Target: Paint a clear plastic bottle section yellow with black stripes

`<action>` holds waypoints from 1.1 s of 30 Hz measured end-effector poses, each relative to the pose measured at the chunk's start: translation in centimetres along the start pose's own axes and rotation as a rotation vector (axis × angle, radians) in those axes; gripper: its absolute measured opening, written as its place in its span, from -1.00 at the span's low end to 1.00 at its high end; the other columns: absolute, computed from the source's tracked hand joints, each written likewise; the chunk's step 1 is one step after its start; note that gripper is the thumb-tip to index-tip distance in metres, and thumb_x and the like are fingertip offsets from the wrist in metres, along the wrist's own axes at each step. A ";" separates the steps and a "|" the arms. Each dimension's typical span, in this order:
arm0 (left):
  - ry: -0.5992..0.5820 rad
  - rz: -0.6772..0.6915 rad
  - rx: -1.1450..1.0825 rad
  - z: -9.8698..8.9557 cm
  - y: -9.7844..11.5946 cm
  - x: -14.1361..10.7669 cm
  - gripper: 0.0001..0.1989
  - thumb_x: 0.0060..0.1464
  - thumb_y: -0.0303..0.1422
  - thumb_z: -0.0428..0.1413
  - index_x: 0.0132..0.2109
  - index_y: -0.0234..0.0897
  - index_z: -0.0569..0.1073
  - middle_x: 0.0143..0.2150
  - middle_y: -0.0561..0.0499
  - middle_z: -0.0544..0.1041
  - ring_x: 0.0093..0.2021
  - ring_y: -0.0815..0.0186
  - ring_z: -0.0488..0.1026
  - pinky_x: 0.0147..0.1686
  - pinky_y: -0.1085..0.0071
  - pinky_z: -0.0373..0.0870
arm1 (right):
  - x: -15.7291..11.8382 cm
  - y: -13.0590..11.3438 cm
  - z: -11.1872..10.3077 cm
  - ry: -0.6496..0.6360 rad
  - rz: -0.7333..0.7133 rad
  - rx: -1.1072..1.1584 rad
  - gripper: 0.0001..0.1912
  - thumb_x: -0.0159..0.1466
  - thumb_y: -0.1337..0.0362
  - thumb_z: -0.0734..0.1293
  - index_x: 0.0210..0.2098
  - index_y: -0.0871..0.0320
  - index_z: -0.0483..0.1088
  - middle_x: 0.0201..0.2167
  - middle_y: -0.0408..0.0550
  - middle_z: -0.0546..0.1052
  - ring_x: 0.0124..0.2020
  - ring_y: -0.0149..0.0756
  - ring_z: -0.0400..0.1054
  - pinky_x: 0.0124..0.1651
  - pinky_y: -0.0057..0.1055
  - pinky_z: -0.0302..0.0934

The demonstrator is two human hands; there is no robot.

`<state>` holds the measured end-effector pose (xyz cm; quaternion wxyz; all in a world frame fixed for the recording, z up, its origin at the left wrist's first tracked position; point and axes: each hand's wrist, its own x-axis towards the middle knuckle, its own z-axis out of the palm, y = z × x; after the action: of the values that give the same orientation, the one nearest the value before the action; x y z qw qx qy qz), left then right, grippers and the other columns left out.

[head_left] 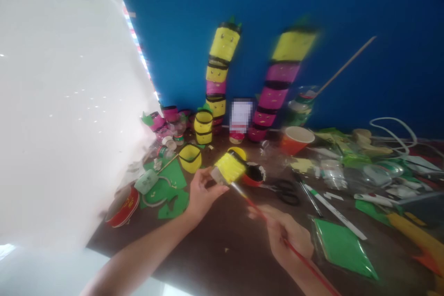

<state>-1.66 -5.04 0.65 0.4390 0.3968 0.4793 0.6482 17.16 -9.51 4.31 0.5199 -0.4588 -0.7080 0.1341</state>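
Note:
My left hand [203, 194] grips a small yellow-painted cup [229, 168] by its unpainted end; the cup lies tilted above the table and has a dark rim. In my right hand [287, 231] is a thin red paintbrush [256, 208], its tip touching or very near the lower side of the cup. Just behind the cup are a yellow paint container [238, 151] and a red container with a dark inside [255, 175]. A yellow cup with black bands [190, 159] stands to the left.
Stacked yellow and magenta cups [217, 74] lean by the blue wall. Black scissors [286, 191], a white marker [336, 212] and a green packet [345, 247] lie right. Green paper [176, 201], a sponge brush [146, 181] and a red bowl [123, 208] are left. An orange cup [297, 140] stands behind.

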 end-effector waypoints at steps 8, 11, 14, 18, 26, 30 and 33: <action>0.017 0.007 0.021 -0.1 0.3 0.1 -0.48 -0.32 -0.35 0.41 -0.19 -0.27 0.36 -0.17 -0.06 0.58 -0.13 0.25 0.53 -0.03 0.27 0.40 | 0.2 0.1 -0.5 0.016 -0.007 -0.045 -0.72 0.36 0.25 0.15 -0.32 0.05 0.48 -0.50 -0.19 0.61 -0.49 -0.38 0.52 -0.34 -0.54 0.38; 0.014 0.013 0.021 0.0 0.4 0.1 -0.50 -0.32 -0.35 0.40 -0.20 -0.27 0.37 -0.18 -0.06 0.58 -0.15 0.24 0.54 -0.04 0.25 0.41 | 0.2 -0.2 -0.4 0.002 -0.006 -0.014 -0.71 0.37 0.23 0.13 -0.29 0.05 0.47 -0.48 -0.16 0.62 -0.46 -0.35 0.53 -0.33 -0.51 0.40; 0.010 0.002 0.006 0.1 0.6 0.0 -0.49 -0.32 -0.36 0.40 -0.19 -0.27 0.37 -0.19 -0.05 0.58 -0.15 0.23 0.54 -0.04 0.23 0.41 | 0.1 -0.1 0.0 -0.026 0.007 0.005 -0.74 0.37 0.24 0.14 -0.26 0.05 0.46 -0.47 -0.16 0.62 -0.46 -0.36 0.54 -0.31 -0.51 0.40; 0.024 -0.009 -0.014 0.1 0.7 0.0 -0.48 -0.34 -0.36 0.40 -0.18 -0.27 0.38 -0.17 -0.06 0.58 -0.13 0.23 0.53 -0.04 0.24 0.41 | 0.1 0.3 -0.2 -0.004 -0.005 -0.056 -0.73 0.37 0.26 0.15 -0.32 0.05 0.47 -0.50 -0.17 0.61 -0.46 -0.38 0.53 -0.32 -0.53 0.39; 0.018 -0.001 -0.014 0.1 0.5 -0.1 -0.49 -0.33 -0.38 0.40 -0.19 -0.28 0.37 -0.18 -0.05 0.57 -0.15 0.25 0.53 -0.05 0.26 0.41 | 0.2 0.4 0.0 -0.013 -0.030 -0.022 -0.75 0.36 0.28 0.15 -0.27 0.05 0.47 -0.48 -0.18 0.61 -0.44 -0.40 0.53 -0.31 -0.55 0.40; 0.043 -0.003 -0.013 0.1 0.7 0.0 -0.49 -0.33 -0.36 0.41 -0.19 -0.27 0.37 -0.18 -0.05 0.57 -0.14 0.24 0.54 -0.04 0.25 0.42 | 0.3 1.0 -0.4 0.009 -0.073 -0.014 -0.72 0.36 0.28 0.14 -0.33 0.05 0.47 -0.50 -0.15 0.60 -0.47 -0.37 0.53 -0.37 -0.53 0.41; 0.050 -0.008 0.006 0.0 0.7 0.0 -0.46 -0.35 -0.35 0.41 -0.17 -0.27 0.37 -0.17 -0.06 0.57 -0.12 0.22 0.53 -0.03 0.22 0.44 | 0.6 1.2 -0.9 0.041 -0.112 0.058 -0.75 0.37 0.26 0.13 -0.28 0.06 0.43 -0.47 -0.12 0.61 -0.46 -0.33 0.54 -0.36 -0.49 0.43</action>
<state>-1.76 -5.18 1.31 0.4282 0.3797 0.4935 0.6549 18.51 -8.60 4.22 0.5541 -0.4058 -0.7175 0.1159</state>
